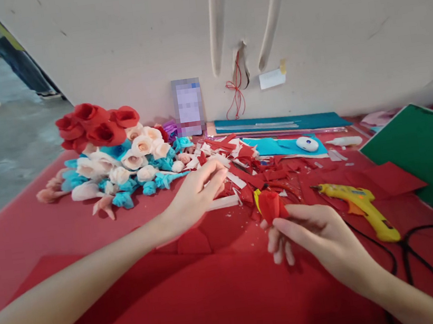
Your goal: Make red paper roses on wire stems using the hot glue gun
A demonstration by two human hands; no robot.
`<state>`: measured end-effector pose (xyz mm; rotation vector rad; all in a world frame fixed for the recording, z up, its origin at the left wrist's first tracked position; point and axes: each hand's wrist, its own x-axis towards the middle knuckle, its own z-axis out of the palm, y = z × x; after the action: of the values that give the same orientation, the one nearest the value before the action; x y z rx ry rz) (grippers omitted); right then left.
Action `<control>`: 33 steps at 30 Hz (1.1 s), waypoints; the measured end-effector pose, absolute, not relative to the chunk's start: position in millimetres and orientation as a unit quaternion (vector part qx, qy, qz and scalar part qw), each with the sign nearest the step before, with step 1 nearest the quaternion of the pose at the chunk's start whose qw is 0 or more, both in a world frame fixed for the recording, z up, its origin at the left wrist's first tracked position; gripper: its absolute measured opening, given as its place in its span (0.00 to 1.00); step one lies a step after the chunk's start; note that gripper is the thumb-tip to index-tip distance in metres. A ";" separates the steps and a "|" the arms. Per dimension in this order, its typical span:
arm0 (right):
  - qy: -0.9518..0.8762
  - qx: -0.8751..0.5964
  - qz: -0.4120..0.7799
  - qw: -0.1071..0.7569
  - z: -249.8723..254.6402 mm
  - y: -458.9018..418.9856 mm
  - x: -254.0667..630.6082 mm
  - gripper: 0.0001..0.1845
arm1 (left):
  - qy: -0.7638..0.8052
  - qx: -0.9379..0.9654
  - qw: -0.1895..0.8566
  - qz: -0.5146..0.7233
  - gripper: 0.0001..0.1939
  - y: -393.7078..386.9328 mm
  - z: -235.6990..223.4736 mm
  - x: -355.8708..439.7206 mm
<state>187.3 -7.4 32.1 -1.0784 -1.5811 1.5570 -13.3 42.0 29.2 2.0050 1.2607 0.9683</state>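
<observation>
My right hand [316, 236] pinches a small red paper rosebud [272, 206] between thumb and fingertips, just above the red table cover [203, 302]. My left hand [197, 194] reaches forward into a heap of red and white paper scraps [259, 169], its fingers curled together at the tip over a white strip [222, 202]; whether it grips anything is hidden. To the left of that hand lies a pile of finished paper roses [115, 154] in red, cream, pink and blue.
A yellow glue gun [360, 206] with a black cord [416, 255] lies right of my right hand. Green sheet [427, 155] at far right, blue sheets [275, 125] and a small white bottle [343, 141] by the wall. A person's legs [22, 65] show far left.
</observation>
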 end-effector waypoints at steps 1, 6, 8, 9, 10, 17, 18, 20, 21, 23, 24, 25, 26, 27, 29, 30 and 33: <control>-0.577 -0.403 0.627 0.334 30.9 -6.9 187.6 0.14 | 0.475 0.756 0.281 0.352 0.16 46.1 24.4 -15.2; -0.511 -0.351 0.711 0.331 27.2 -6.9 188.1 0.12 | 0.490 0.766 0.237 0.343 0.07 59.9 11.3 -21.0; -0.519 -0.353 0.704 0.333 27.7 -7.8 187.8 0.11 | 0.484 0.769 0.245 0.337 0.09 58.1 12.8 -19.4; -0.527 -0.356 0.694 0.336 28.5 -8.3 187.6 0.11 | 0.479 0.771 0.259 0.330 0.09 55.0 14.7 -17.7; -0.539 -0.362 0.680 0.340 29.7 -8.8 187.4 0.11 | 0.472 0.773 0.281 0.317 0.08 50.4 17.1 -15.6; -0.720 -0.386 0.451 0.359 40.9 -11.9 186.6 0.06 | 0.332 0.759 0.406 0.386 0.10 12.6 39.0 -2.4; -0.748 -0.379 0.405 0.363 41.6 -12.2 186.7 0.05 | 0.302 0.769 0.401 0.395 0.11 9.5 41.7 -1.7; -0.788 -0.364 0.329 0.372 41.7 -12.2 187.0 0.03 | 0.258 0.781 0.395 0.409 0.12 5.2 45.9 -1.1; -0.800 -0.356 0.306 0.375 41.3 -11.9 187.2 0.03 | 0.247 0.781 0.400 0.412 0.12 3.8 47.2 -1.3; -0.814 -0.339 0.282 0.377 40.1 -11.3 187.7 0.03 | 0.241 0.776 0.408 0.417 0.12 2.1 48.2 -2.3; -0.819 -0.333 0.276 0.378 39.5 -10.9 188.0 0.03 | 0.242 0.772 0.407 0.424 0.11 1.8 47.8 -3.1; -0.821 -0.330 0.271 0.379 39.0 -10.4 188.2 0.03 | 0.249 0.767 0.403 0.433 0.08 1.8 46.9 -3.9; -0.821 -0.330 0.268 0.380 38.6 -10.0 188.4 0.04 | 0.263 0.760 0.400 0.439 0.05 2.0 45.5 -4.7; -0.819 -0.335 0.266 0.382 38.4 -9.7 188.4 0.05 | 0.282 0.752 0.400 0.441 0.09 2.4 43.7 -5.2; -0.813 -0.352 0.265 0.380 38.1 -9.1 188.3 0.09 | 0.318 0.723 0.429 0.438 0.14 3.2 39.6 -5.1; -0.811 -0.360 0.267 0.376 37.9 -8.9 188.2 0.10 | 0.325 0.707 0.450 0.439 0.12 3.6 37.6 -4.3; -0.811 -0.364 0.265 0.374 36.8 -8.5 188.2 0.08 | 0.303 0.704 0.469 0.439 0.12 3.8 34.6 -0.2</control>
<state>188.2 -8.5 36.8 -0.9328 -2.0774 0.6780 -0.2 3.8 34.6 1.7259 0.7421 1.0772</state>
